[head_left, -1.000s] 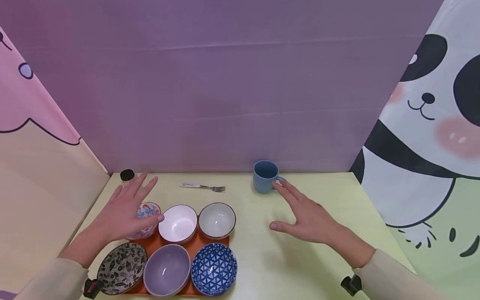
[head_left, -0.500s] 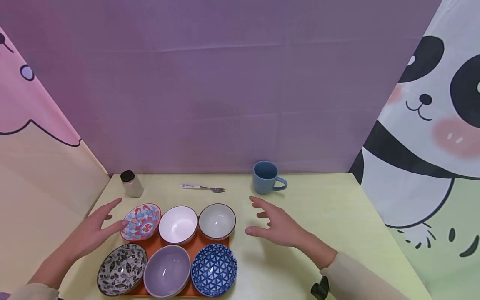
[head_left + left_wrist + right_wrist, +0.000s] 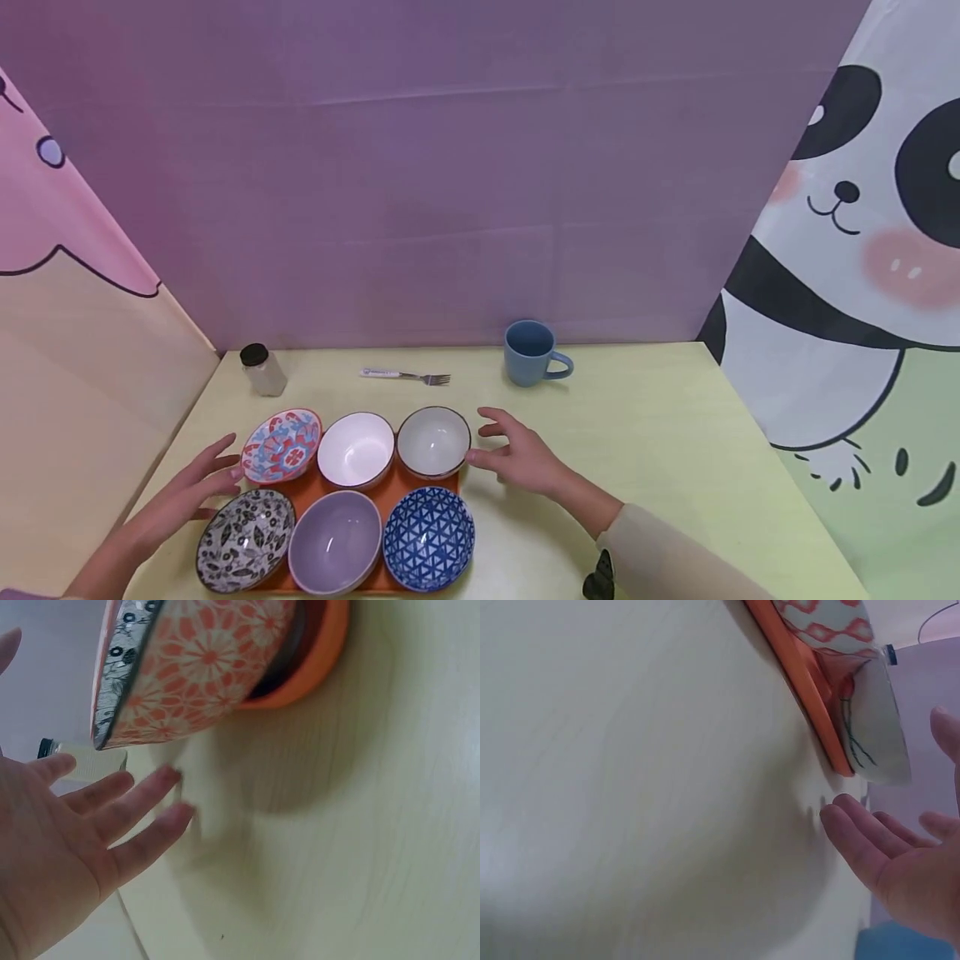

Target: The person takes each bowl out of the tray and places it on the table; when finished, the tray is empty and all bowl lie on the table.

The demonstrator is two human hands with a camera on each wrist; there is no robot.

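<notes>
Several bowls stand in two rows on an orange tray (image 3: 384, 492). My left hand (image 3: 176, 500) is beside the tray's left side, near the black-and-white floral bowl (image 3: 246, 540) and the red-and-blue patterned bowl (image 3: 282, 446); its fingers are spread and hold nothing. In the left wrist view my left hand (image 3: 82, 840) has its palm up beside a bowl (image 3: 206, 667). My right hand (image 3: 525, 458) hovers right of the grey-white bowl (image 3: 434, 442), thumb tip close to its rim; touching cannot be told. The right wrist view shows my right hand (image 3: 907, 862) with fingers extended near the tray corner.
Behind the bowls lie a fork (image 3: 405, 376) and, to its right, a blue mug (image 3: 528, 354). A jar with a black lid (image 3: 263, 372) stands at the back left. Also on the tray are a white bowl (image 3: 356, 449), a purple bowl (image 3: 334, 542) and a blue patterned bowl (image 3: 428, 539).
Both hands have come lower, toward the tray's sides. My right hand moved left, away from the mug; my left hand moved left and down, uncovering the jar and the red-and-blue bowl.
</notes>
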